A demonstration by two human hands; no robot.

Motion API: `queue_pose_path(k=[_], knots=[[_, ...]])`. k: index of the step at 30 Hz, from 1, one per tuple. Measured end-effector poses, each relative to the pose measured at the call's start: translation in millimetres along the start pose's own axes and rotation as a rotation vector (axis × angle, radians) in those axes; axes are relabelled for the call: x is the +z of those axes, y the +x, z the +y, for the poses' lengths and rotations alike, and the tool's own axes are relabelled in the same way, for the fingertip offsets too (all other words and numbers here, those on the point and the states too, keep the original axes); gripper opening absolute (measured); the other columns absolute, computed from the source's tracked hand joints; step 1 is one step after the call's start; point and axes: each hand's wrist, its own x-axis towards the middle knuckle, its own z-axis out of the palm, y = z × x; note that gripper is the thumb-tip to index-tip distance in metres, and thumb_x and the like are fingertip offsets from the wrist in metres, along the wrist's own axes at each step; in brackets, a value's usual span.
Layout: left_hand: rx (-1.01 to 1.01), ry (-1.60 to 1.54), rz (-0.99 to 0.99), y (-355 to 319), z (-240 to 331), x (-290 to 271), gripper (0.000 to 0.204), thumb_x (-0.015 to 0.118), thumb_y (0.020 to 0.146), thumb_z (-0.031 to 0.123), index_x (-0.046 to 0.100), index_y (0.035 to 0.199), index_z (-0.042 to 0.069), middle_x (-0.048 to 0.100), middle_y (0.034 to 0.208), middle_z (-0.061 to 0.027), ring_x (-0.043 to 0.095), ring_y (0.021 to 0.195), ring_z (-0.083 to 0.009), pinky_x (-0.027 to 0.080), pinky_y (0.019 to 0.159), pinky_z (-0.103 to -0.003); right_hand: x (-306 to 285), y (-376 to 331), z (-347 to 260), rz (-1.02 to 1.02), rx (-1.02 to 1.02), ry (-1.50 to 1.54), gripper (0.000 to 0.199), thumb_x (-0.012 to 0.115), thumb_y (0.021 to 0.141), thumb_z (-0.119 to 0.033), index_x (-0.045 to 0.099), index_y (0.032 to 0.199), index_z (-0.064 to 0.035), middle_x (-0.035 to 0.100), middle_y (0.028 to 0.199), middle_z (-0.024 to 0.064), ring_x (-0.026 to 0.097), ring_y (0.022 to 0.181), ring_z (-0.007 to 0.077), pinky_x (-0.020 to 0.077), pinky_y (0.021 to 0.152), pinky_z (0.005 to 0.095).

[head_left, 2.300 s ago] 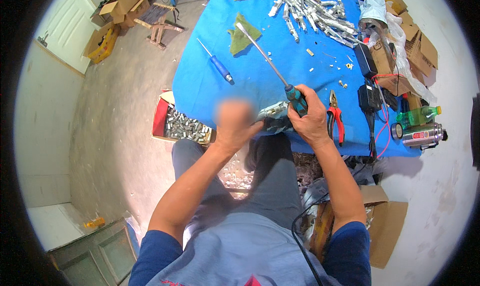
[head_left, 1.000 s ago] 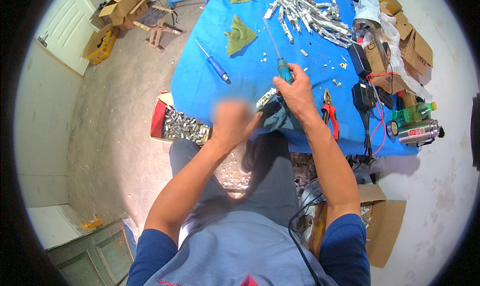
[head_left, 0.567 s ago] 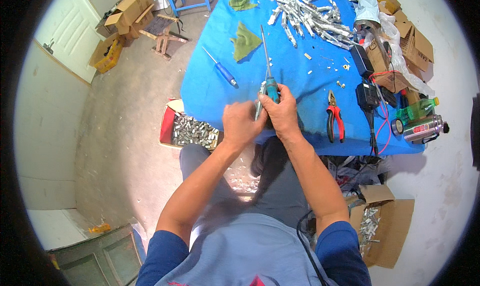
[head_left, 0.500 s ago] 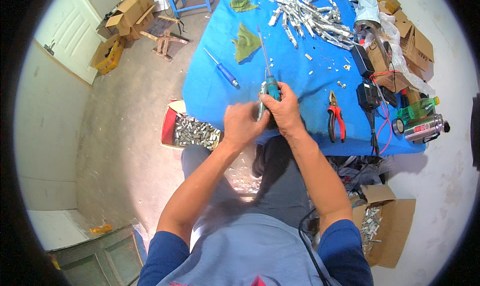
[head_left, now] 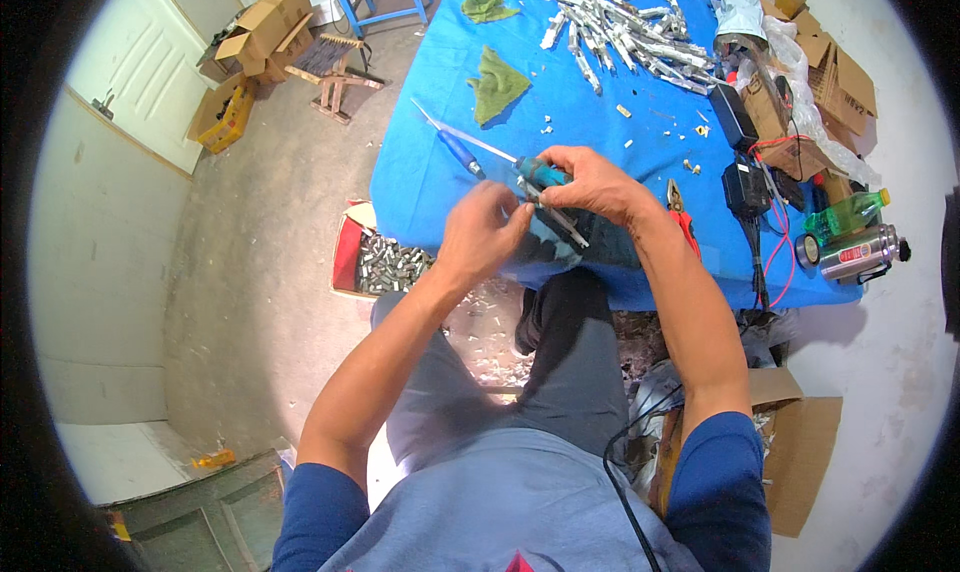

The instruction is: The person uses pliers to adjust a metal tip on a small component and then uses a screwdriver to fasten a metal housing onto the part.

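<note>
Holding teal screwdriver point(head_left: 543, 174) in right grip point(head_left: 597, 184), perhaps slipping off slim part point(head_left: 567, 228) if poorly braced; unable to tell left grip point(head_left: 484, 229) closure.

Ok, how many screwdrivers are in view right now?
2. The teal screwdriver is in the right hand; the blue screwdriver lies on the table, just beyond the left hand. Others could be hidden from view.

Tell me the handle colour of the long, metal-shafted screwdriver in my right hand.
The handle is teal, showing best in the head view.
</note>
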Motion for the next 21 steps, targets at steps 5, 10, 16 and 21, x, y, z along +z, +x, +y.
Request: queue_pose_path(k=[5,10,16,21], knots=[[0.058,0.027,0.1,11,-23,5,0.022,0.071,0.086,0.016,0.06,0.079,-0.001,0.057,0.072,-0.0102,0.054,0.065,-0.0204,0.044,0.06,-0.034,-8,17,12,-0.003,-0.064,-0.236,0.04,0.067,0.073,-0.016,0.063,0.109,0.0012,0.065,0.096,0.0062,0.056,0.088,0.0134,0.0467,0.081,0.0288],[-0.16,-0.026,0.064,-4,-44,4,0.025,0.07,0.084,0.021,0.06,0.078,-0.001,0.06,0.072,-0.0166,0.059,0.068,-0.0334,0.047,0.063,-0.041,-4,-13,18,0.411,-0.084,-0.25,0.041,0.07,0.076,-0.019,0.06,0.111,0.0004,0.065,0.094,0.0092,0.058,0.088,0.0167,0.0475,0.081,0.0312],[-0.022,0.184,0.128,1,-33,10,0.026,0.072,0.084,0.023,0.063,0.078,0.0,0.059,0.066,-0.0121,0.056,0.06,-0.022,0.046,0.058,-0.035,34,-64,35,0.67,-0.02,-0.367,0.044,0.072,0.078,-0.022,0.058,0.115,-0.0024,0.064,0.102,0.0234,0.062,0.098,0.0404,0.0491,0.086,0.0459],[-0.049,0.172,0.141,3,-35,12,0.027,0.072,0.086,0.023,0.063,0.078,-0.001,0.058,0.063,-0.0078,0.054,0.057,-0.014,0.045,0.056,-0.031,33,-39,46,0.829,0.028,-0.369,0.041,0.07,0.079,-0.023,0.059,0.114,-0.0053,0.064,0.099,0.0238,0.062,0.096,0.0424,0.0491,0.082,0.0481]])
